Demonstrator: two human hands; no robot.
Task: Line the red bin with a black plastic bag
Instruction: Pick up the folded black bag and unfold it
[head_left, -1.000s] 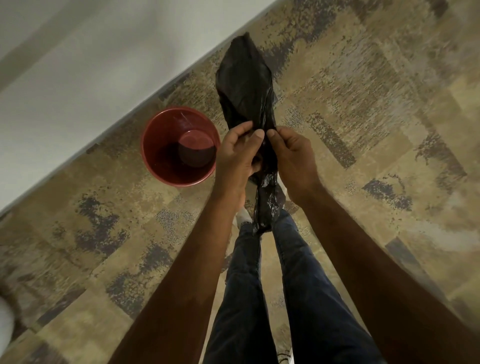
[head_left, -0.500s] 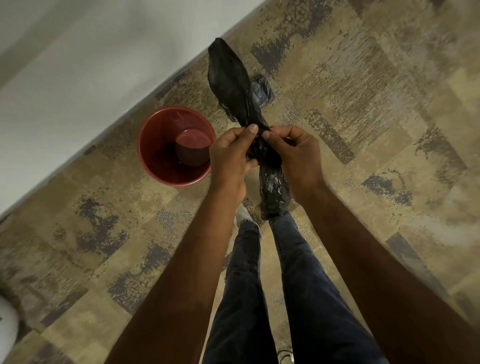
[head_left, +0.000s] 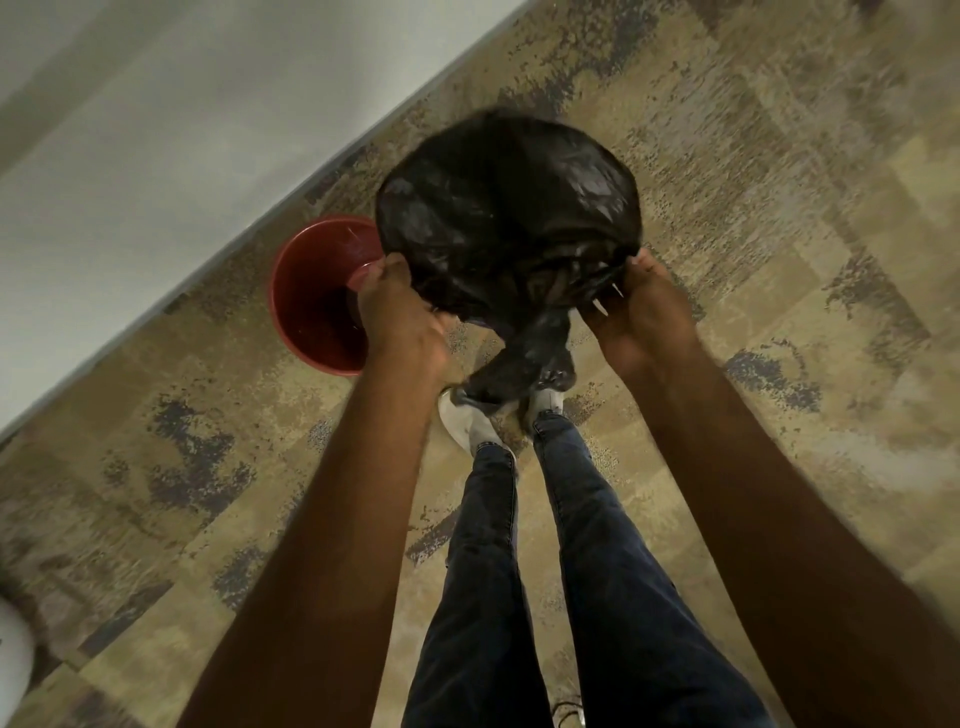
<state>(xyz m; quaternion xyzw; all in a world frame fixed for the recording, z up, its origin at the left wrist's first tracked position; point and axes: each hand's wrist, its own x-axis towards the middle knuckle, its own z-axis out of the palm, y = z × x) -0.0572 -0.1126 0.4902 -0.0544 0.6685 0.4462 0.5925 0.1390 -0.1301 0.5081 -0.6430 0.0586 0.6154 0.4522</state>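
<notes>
The black plastic bag (head_left: 506, 218) billows out wide and round in the air in front of me, blurred by motion, with a loose tail hanging down toward my shoes. My left hand (head_left: 400, 306) grips its left edge and my right hand (head_left: 641, 306) grips its right edge, held well apart. The red bin (head_left: 311, 296) stands upright on the carpet to the left of the bag, beside the wall. My left hand and the bag's edge cover the bin's right side. The bin's inside shows bare red.
A pale wall (head_left: 156, 130) with a grey baseboard runs diagonally just behind the bin. Patterned beige and grey carpet (head_left: 753, 182) spreads to the right. My legs in dark jeans and white shoes (head_left: 470, 423) stand below the bag. A white object (head_left: 13, 665) sits at the left edge.
My hands, pinched together on a narrow rolled bag before, have pulled apart. The bag has opened and ballooned out wide, and now overlaps the bin's right rim.
</notes>
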